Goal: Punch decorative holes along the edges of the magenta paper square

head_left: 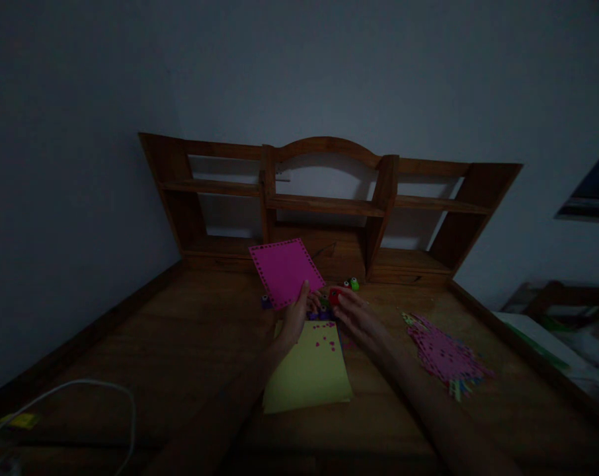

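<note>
My left hand grips a pink sheet of paper by its lower right corner, thumb on top. Small punched holes run along the sheet's edges. My right hand is closed around a small red craft punch, just right of the sheet and apart from it. Below both hands lies a stack of yellow paper, with small pink cut-outs scattered over its upper right part. Several more small punches, among them a green one and a blue one, stand behind and beside my hands.
A pile of punched paper strips, mostly pink, lies on the wooden desk at right. A wooden shelf unit rises along the back. At lower left are a white cable and a yellow item.
</note>
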Demonstrator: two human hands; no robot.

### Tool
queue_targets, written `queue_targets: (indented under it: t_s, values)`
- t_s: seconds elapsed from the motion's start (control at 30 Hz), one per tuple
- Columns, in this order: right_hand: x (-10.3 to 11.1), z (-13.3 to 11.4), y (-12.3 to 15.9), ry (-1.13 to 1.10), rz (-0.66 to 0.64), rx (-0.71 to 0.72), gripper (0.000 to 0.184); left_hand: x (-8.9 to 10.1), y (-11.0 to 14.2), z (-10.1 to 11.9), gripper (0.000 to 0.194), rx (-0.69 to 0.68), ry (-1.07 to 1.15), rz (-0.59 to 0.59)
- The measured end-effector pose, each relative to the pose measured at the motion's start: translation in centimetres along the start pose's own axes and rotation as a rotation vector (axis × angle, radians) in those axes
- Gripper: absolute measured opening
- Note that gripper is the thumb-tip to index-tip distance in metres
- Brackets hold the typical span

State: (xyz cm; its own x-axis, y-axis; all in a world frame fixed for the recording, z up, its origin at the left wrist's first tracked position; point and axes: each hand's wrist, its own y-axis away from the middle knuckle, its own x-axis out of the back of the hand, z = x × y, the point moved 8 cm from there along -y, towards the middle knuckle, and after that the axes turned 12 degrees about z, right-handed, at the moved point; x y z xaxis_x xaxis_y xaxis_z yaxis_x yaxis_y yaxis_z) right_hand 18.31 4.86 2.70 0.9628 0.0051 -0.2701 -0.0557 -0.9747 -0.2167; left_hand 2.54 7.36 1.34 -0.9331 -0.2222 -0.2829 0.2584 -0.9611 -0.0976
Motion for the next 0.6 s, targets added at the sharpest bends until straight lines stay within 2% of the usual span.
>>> queue_targets:
  t_s: [0.1,0.3,0.47,0.6]
  values:
    - [-0.1,1.6,-0.2,-0.055,0.004,-0.08,0.047,0.0,0.2,0.5,0.063,0.002,0.017,-0.003]
    - [0.8,3.5,-0.9,-0.066,0.106,-0.107,0.044,0.5,0.2,1.0,0.062,-0.026,0.032,0.036]
    - [0.0,3.2,-0.4,0.117,0.012,-0.059,0.047,1.2,0.0,1.5,0.061,-0.066,0.041,0.093]
    - [-0.9,2.6,0.4,0.325,-0.07,0.078,0.046,1.4,-0.1,1.4,0.06,-0.073,0.039,0.098]
